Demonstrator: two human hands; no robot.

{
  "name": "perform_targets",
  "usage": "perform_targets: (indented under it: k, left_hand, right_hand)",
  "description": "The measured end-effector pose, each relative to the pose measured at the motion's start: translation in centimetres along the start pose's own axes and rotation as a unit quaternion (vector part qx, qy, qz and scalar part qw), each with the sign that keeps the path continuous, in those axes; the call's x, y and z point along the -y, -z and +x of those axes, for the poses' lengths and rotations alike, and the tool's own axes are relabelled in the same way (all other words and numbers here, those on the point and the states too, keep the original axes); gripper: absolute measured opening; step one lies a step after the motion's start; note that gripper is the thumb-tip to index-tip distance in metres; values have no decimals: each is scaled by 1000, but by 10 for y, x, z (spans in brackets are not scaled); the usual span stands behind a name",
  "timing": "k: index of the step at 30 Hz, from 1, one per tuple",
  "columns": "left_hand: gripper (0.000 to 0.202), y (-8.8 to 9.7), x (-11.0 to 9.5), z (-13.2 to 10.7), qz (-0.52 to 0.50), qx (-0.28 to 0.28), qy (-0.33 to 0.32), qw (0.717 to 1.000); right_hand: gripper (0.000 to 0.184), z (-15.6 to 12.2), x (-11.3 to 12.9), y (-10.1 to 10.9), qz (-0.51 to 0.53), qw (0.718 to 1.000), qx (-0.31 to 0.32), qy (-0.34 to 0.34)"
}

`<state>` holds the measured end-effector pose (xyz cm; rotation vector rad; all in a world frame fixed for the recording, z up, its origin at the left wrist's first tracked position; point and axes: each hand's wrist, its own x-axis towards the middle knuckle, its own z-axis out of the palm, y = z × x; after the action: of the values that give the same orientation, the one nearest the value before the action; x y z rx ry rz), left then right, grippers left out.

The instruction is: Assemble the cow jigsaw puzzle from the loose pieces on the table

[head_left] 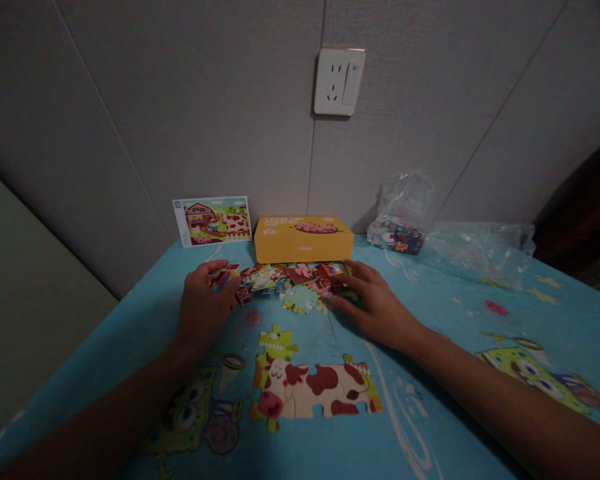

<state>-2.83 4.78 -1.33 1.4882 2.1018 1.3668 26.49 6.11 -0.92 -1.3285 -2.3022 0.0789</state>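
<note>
A heap of jigsaw puzzle pieces lies in front of a yellow box. My left hand rests at the heap's left end, its thumb and index finger apart and curved around a few red and blue pieces. At the right end, my right hand is spread, fingertips touching pieces, one with orange and purple on it. Nearer to me is a joined puzzle section showing a white cow with brown patches and a pink muzzle. A pale blue and green piece sits at the heap's front edge.
Against the wall leans a picture card of a barn and cow, left of the yellow box. Clear plastic bags stand at the back right, one containing colourful pieces. A blue cartoon-patterned cloth covers the table. A socket is above.
</note>
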Motion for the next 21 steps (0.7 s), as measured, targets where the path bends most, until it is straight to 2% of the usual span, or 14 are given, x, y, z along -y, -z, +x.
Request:
perform_targets:
  k: [4,8,11,13,17,21]
  left_hand:
    - [47,-3,4,-1,56,43,-43,997]
    - [56,-8,-3,-5,139,102,-94,981]
    - [65,-17,-9,-4,190,123,-124,966]
    - [59,-22,-11,-1,180,137,-142,964]
    - [35,-25,-8,8,120,144,-154,970]
    - [35,-16,-1,11,80,142,-145,976]
  right_hand:
    - [45,-1,0,-1,-3,1000,1,4]
    - [45,-1,3,-3,-8,1000,2,10]
    - [45,-1,6,-4,-9,1000,2,13]
    - [45,-1,8,-5,-7,1000,8,13]
    - [44,0,6,-6,1,1000,19,12]
    - [40,0,3,-5,16,1000,14,16]
